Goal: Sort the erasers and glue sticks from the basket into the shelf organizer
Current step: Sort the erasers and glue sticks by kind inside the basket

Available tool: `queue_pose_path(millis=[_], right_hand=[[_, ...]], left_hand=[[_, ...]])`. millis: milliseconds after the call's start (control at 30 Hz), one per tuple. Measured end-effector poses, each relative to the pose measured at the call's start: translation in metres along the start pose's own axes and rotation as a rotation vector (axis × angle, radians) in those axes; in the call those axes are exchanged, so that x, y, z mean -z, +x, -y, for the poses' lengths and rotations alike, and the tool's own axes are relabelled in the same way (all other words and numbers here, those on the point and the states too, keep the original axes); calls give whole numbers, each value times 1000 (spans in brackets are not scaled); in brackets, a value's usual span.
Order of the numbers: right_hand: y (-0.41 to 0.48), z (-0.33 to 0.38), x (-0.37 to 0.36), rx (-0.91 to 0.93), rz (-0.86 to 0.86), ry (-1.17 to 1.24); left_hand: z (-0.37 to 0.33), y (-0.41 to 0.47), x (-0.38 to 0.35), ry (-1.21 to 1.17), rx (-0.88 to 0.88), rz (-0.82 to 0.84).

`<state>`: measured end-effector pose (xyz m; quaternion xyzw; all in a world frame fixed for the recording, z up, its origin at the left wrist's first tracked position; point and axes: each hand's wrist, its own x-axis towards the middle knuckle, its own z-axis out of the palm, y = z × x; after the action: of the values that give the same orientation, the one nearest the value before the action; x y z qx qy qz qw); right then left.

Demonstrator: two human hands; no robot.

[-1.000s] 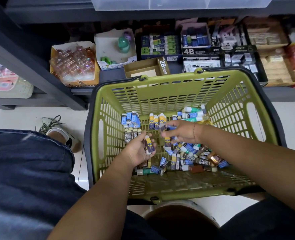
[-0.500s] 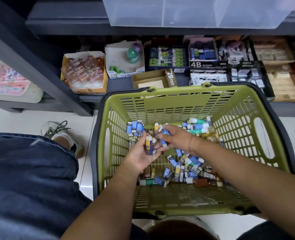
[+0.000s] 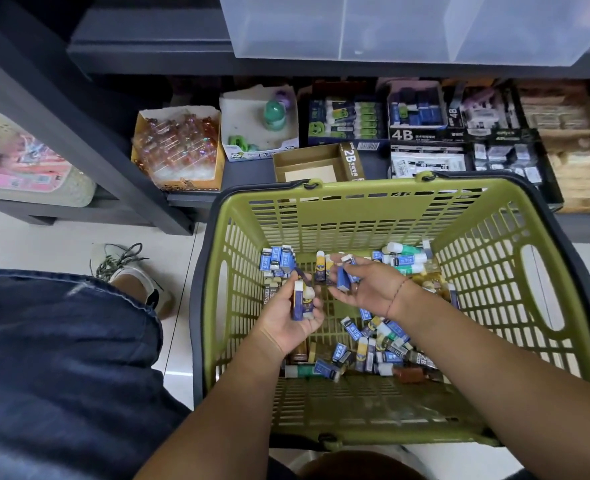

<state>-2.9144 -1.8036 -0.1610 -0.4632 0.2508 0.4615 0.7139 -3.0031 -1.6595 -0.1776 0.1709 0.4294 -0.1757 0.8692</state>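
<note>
While left hand (image 3: 290, 320) grips erasers (image 3: 298, 301) (long axes pointing away), right hand (image 3: 369, 289) pinches blue eraser (image 3: 343, 280).

The right hand (image 3: 364, 289), palm-down in the pile of loose erasers (image 3: 373, 351) a second ago, is turning palm-up and pinching a blue-sleeved eraser (image 3: 344, 278), while the left hand (image 3: 291, 318), now gripping a small stack of erasers (image 3: 299, 301), is drawing slightly apart from it.
</note>
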Motion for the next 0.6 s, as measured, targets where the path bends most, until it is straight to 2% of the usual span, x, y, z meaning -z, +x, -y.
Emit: queue_pose_path(millis=[167, 400, 600], right_hand=[[6, -7, -2, -64, -84, 39], [47, -20, -63, 28, -237, -84], [78, -28, -106, 127, -360, -201]], left_hand=[[-7, -4, 5, -41, 2, -63], [-8, -2, 12, -72, 20, -349], [-10, 11, 20, -100, 50, -341]])
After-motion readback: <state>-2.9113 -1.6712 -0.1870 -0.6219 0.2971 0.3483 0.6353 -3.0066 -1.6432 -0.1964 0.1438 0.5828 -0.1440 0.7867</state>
